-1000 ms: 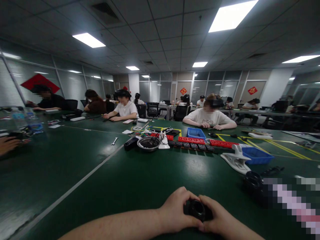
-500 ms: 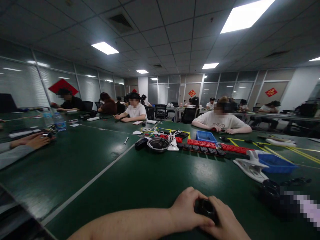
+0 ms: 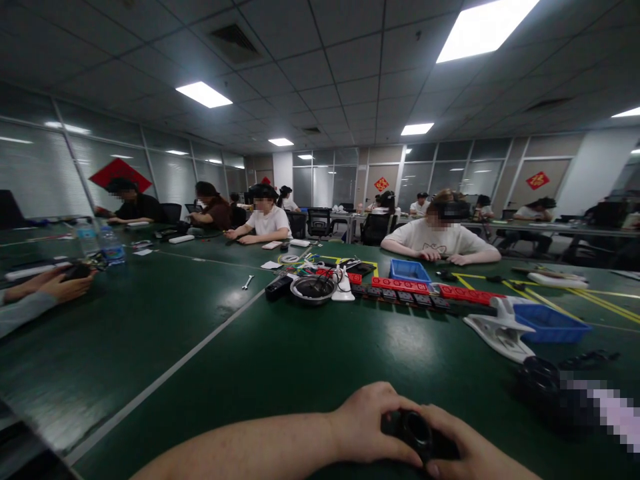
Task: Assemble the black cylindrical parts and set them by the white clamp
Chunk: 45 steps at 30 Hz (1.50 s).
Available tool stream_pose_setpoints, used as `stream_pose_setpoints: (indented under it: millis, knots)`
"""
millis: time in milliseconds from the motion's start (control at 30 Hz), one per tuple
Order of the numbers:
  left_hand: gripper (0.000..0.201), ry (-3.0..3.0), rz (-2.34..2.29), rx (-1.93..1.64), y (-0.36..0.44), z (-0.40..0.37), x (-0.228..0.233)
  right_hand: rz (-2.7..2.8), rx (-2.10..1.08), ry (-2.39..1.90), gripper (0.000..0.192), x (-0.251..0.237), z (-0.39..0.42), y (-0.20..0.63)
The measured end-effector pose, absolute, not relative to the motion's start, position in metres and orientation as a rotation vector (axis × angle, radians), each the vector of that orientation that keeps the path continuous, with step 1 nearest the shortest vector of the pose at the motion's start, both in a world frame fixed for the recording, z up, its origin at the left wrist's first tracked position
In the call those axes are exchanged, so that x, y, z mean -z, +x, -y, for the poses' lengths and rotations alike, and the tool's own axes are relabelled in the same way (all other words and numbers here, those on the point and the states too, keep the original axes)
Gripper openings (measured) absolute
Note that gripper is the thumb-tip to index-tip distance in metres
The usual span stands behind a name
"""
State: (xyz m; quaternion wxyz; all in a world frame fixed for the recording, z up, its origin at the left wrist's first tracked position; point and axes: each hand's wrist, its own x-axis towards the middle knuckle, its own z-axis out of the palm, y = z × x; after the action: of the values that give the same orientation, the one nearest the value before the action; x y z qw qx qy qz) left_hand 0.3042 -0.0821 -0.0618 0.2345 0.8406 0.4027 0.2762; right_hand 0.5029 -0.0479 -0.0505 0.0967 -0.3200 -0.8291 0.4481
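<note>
At the near edge of the green table (image 3: 210,373), the left hand (image 3: 367,423) and right hand (image 3: 467,453) stay clasped around a black ring (image 3: 417,432), apparently a round fitting, shifted slightly rightward since before.

We sit at a long dark green table (image 3: 150,333) crossed by a pale stripe (image 3: 165,377) and yellow tape lines (image 3: 565,303). Overhead we see a grid of grey ceiling tiles (image 3: 325,67) with bright light panels (image 3: 480,30) and an air vent (image 3: 235,37). Glass partition walls (image 3: 440,177) with blinds carry red diamond paper decorations (image 3: 537,180). Black office chairs (image 3: 320,220) stand at the far desks.
</note>
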Motion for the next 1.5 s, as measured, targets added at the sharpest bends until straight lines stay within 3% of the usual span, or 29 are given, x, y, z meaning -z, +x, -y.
stream_pose_setpoints:
  millis: [733, 1067, 1167, 1333, 1500]
  knots:
    - [0.048, 2.146, -1.212, -0.788, 0.313, 0.086, 0.061, 2.450, -1.212, -1.070, 0.028, 0.047, 0.050, 0.499]
    - [0.047, 1.927, -1.471, -0.915, 0.320, 0.092, 0.065, 2.447, -0.418, -1.412, 0.021, 0.067, 0.067, 0.479]
    - [0.046, 1.959, -1.412, -0.912, 0.317, 0.089, 0.064, 2.449, -0.297, -1.397, 0.029, 0.067, 0.070, 0.478]
    - [0.046, 2.099, -1.260, -0.850, 0.310, 0.085, 0.063, 2.513, -0.612, -1.098, 0.046, 0.059, 0.062, 0.487]
    - [0.047, 2.190, -1.168, -0.860, 0.305, 0.083, 0.064, 2.543, -0.901, -0.972, 0.043, 0.051, 0.055, 0.495]
